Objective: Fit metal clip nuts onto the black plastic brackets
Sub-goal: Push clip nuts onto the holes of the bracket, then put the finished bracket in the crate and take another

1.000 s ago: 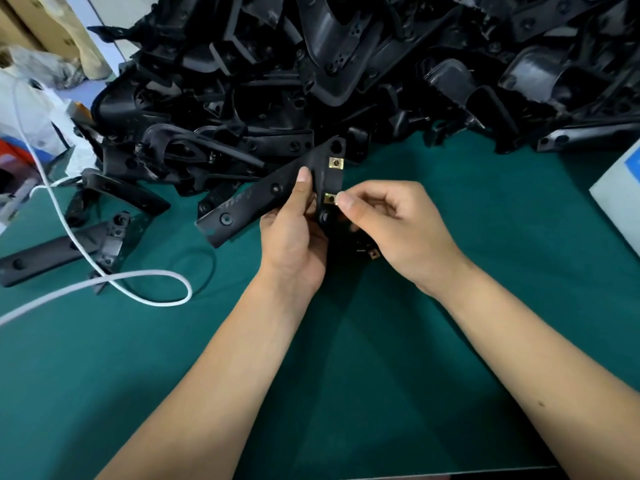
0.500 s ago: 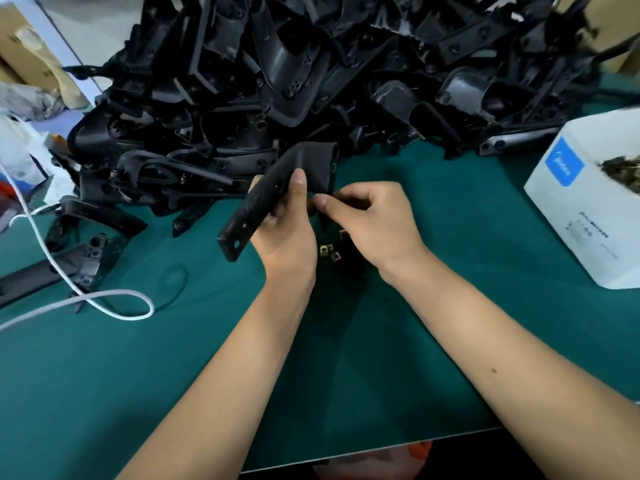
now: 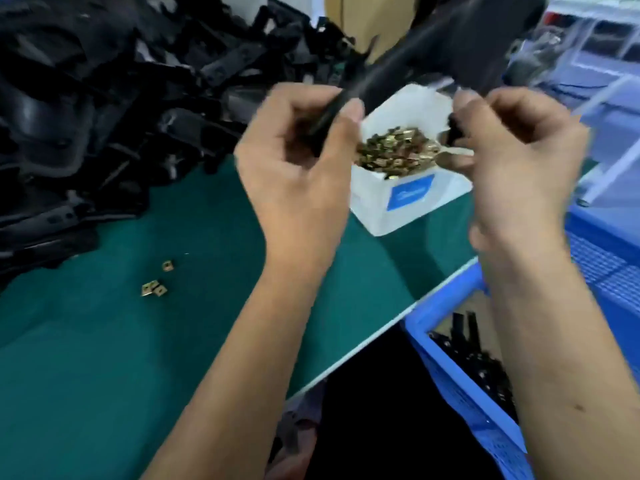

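Both hands (image 3: 294, 161) (image 3: 512, 157) raised; fingers curled

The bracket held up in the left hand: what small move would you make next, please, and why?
Probably lower the bracket from the left hand into the blue crate; it is raised toward that side, where similar black parts already lie.

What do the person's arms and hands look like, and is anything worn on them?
Both forearms are bare as far as the picture shows: no sleeves and no watch or bracelet in view. The left hand and the right hand wear no gloves, and no rings show. The left thumbnail is short and unpainted. Motion blur hides finer details.
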